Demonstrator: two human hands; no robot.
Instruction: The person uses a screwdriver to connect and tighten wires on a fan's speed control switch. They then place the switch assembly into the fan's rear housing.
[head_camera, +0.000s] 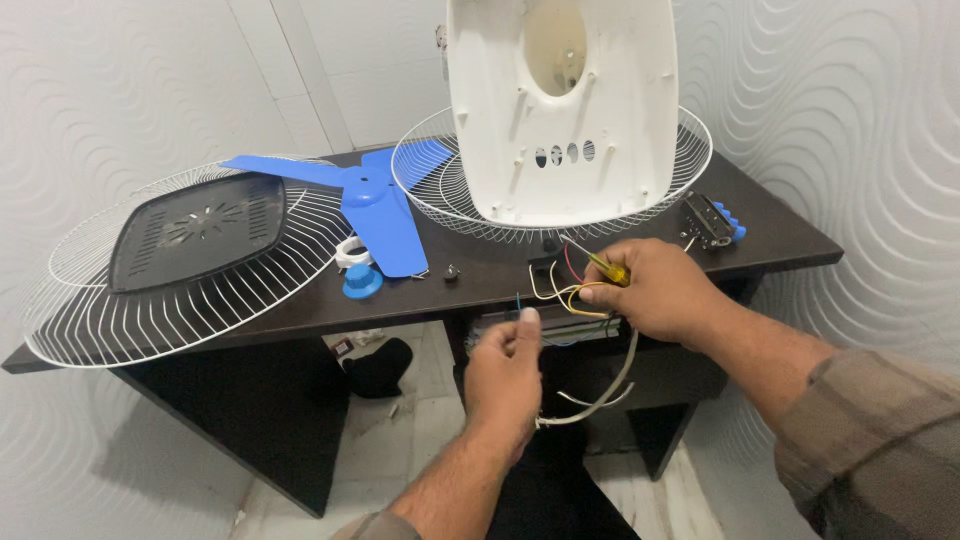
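Observation:
A white plastic fan base (565, 110) stands upright at the back of a dark table (480, 285), underside toward me. Thin coloured wires (562, 290) trail from it over the table's front edge. My right hand (660, 295) is closed on a small yellow-handled screwdriver (610, 270) and pinches some of those wires. My left hand (505, 385) sits lower, in front of the table edge, pinching a thin blue wire (517, 303) between thumb and finger, with a grey cable (610, 395) curving beside it.
A white wire guard (150, 300) holding a black plate (195, 235) lies at the left. Blue fan blades (370, 205) rest mid-table, with a white ring (352, 252) and blue knob (362, 283). Another guard (440, 205) sits behind the base. A switch block (710, 220) lies at right.

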